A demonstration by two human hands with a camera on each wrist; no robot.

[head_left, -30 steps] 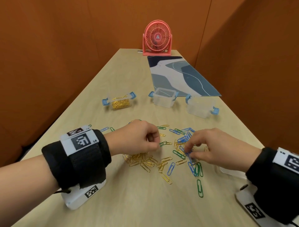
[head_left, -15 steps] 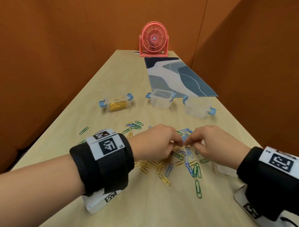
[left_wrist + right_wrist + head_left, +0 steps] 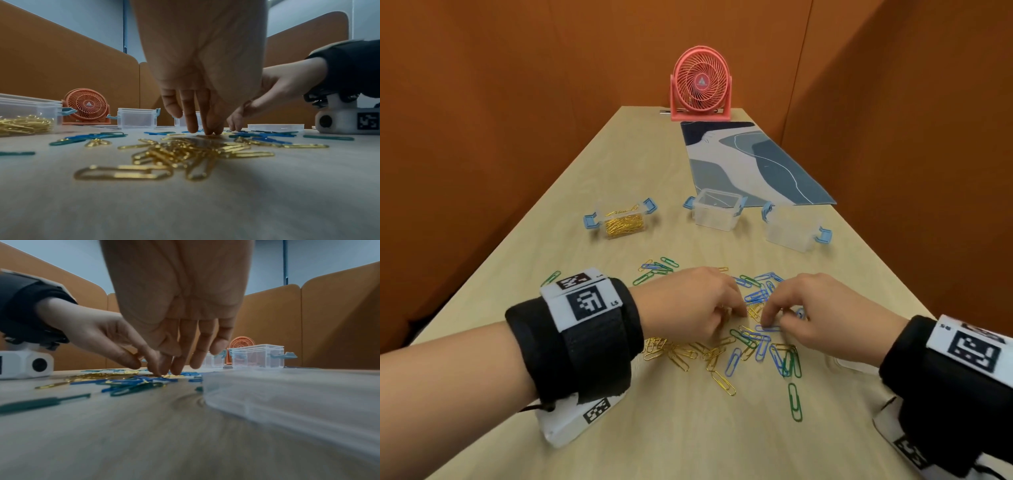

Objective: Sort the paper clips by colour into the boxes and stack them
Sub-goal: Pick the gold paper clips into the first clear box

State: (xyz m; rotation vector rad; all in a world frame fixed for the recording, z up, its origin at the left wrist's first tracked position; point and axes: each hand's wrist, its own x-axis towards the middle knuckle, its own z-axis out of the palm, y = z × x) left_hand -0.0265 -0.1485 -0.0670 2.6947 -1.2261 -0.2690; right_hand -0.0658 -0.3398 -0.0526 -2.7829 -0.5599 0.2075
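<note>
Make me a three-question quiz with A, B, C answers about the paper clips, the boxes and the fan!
1. Where is the fan?
A. at the table's far end
B. beside the left hand
C. inside a box

2. What colour are the clips in the left box?
A. green
B. gold
C. blue

3. What state is the middle box in?
A. full of clips
B. lidded
C. open, no clips seen inside

Answers:
1 A, it stands where the table meets the wall.
2 B, only gold clips show through its clear wall.
3 C, the head view looks into its open top.
</note>
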